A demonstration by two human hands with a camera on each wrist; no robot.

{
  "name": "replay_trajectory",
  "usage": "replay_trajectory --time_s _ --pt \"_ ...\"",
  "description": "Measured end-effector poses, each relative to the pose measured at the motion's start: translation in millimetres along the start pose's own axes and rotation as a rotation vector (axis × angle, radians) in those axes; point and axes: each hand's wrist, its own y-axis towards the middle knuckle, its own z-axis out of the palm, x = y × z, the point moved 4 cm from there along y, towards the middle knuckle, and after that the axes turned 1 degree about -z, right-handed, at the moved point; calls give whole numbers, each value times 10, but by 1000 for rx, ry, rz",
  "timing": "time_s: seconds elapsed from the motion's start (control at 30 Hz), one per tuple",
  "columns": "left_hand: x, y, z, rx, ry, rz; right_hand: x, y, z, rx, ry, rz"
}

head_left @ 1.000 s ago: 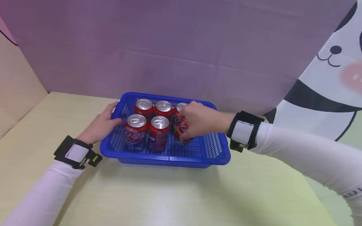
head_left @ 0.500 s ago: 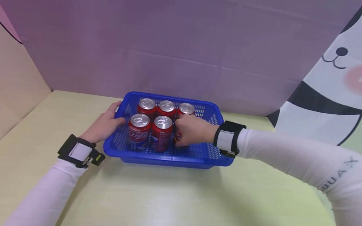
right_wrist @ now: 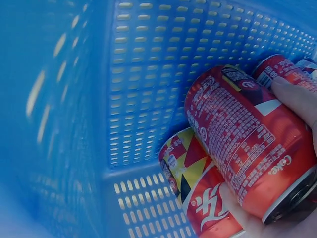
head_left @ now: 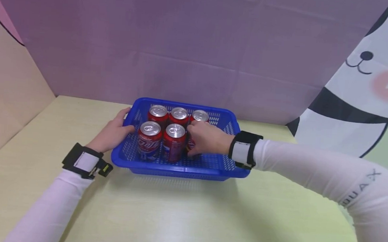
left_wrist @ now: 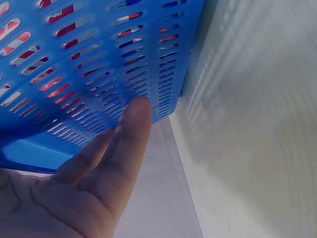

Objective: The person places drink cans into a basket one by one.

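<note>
A blue plastic basket (head_left: 181, 169) with slotted walls holds several red soda cans (head_left: 149, 140) standing upright in two rows. My right hand (head_left: 209, 138) reaches in over the right side and grips a red Coke can (right_wrist: 242, 144). That can is at the right end of the front row, largely covered by the hand in the head view. Right behind it stands another can (head_left: 200, 116). At the basket's left end my left hand (head_left: 111, 132) holds the rim, thumb over the edge; in the left wrist view its fingers (left_wrist: 126, 144) lie along the outer slotted wall.
The basket stands on a pale wooden table (head_left: 175, 216), close to a purple cloth backdrop (head_left: 191, 54). A beige panel (head_left: 12, 87) rises at the left. Panda-print fabric (head_left: 358, 105) hangs at the right.
The right hand has moved the tilted can left and down, in beside the front-row cans. The left hand has stayed on the rim. Little differs over the last half second.
</note>
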Motion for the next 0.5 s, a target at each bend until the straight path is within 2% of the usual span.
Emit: replay_trajectory --time_s 0.33,0.5 --pt "2 4 -4 -2 4 3 1 -25 -132 45 -34 -12" --pt "-2 -5 -11 -1 0 6 -24 -22 -217 49 1 -5"
